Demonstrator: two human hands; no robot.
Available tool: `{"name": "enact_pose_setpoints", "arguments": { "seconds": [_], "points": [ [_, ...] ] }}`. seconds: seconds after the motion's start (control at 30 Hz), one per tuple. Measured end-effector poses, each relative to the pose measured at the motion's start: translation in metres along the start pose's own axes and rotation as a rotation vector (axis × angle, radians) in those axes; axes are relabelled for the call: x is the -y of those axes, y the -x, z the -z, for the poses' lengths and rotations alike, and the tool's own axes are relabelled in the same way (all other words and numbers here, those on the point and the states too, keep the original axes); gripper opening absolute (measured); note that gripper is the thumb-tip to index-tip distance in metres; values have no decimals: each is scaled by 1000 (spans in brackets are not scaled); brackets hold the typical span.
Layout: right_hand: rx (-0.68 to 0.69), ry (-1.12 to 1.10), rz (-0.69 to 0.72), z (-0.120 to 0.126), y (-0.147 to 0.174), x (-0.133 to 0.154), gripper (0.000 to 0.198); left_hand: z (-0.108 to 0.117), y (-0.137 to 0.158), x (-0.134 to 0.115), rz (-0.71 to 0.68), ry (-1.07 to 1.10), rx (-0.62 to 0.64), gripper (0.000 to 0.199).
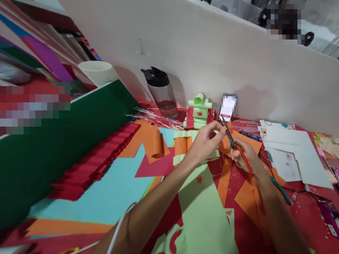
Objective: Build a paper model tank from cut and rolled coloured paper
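My right hand grips red-handled scissors, blades pointing up and left towards a phone. My left hand pinches something small right at the scissor blades; what it holds is too small to make out. Under both hands lies a paper craft of light green and orange strips. Behind it stands a green and red paper tank model with a red star.
A water bottle and a phone lean by the white partition. Green board, pleated red paper, cyan, orange and light green sheets cover the table. White papers lie right. A white cup stands at the left.
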State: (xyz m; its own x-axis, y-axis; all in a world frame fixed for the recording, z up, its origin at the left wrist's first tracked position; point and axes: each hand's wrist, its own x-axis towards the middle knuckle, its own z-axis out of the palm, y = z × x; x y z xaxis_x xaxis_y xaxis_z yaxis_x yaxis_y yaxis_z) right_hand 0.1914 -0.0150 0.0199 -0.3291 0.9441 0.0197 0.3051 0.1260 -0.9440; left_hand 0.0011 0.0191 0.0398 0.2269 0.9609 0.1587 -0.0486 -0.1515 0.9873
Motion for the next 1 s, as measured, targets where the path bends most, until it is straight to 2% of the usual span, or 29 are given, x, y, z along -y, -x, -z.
{"name": "enact_pose_setpoints", "arguments": {
  "seconds": [0.23, 1.0],
  "points": [
    [24, -13, -10, 1, 2, 1, 71, 2, -1, -2, -75, -64, 2, 30],
    [36, -17, -8, -2, 2, 7, 72, 5, -2, 0, -37, -86, 96, 35]
  ]
}}
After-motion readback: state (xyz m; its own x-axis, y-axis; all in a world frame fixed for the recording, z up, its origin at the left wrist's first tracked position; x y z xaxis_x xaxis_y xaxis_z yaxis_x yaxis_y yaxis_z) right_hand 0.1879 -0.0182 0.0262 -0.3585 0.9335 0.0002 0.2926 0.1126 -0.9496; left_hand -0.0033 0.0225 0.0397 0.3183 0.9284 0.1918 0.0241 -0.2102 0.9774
